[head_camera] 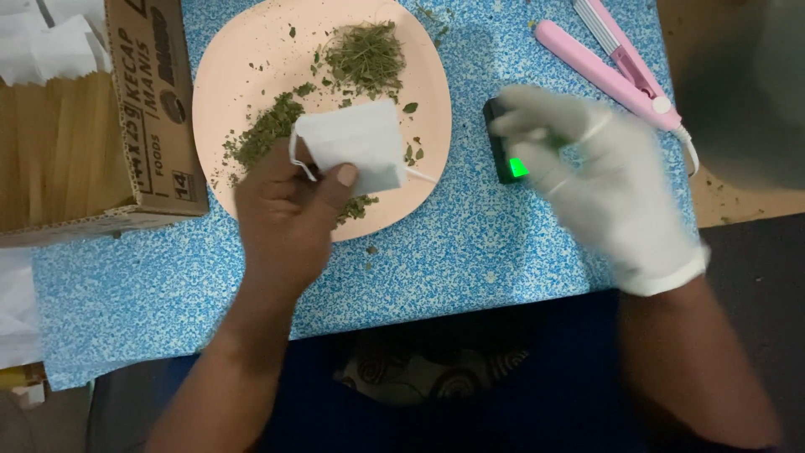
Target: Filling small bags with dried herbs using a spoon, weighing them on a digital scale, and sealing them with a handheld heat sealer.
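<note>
One pink plate [243,50] lies on the blue speckled surface [436,252], and everything else is placed from it. On the plate are two main heaps of dried green herb [365,54], one at its far side and one toward its left, with loose flakes scattered between. One white filter bag [352,143] hangs over the plate's near half, pinched between the thumb and fingers [344,174] of the bare left hand [285,218]; its long axis runs roughly left to right, and a thin string trails off its right edge toward the plate's rim. Right of the plate sits one small black device [506,159] with a green light, its long axis running away from the person; the gloved right hand [604,184] covers part of it, blurred, so I cannot tell whether those fingers grip it or only touch. Further right of the plate lies one pink clamp-like tool [608,67], slanting toward the surface's right edge. Left of the plate, one open cardboard box [151,109] touches its rim. The widest open stretch lies between the plate and the near edge.
</note>
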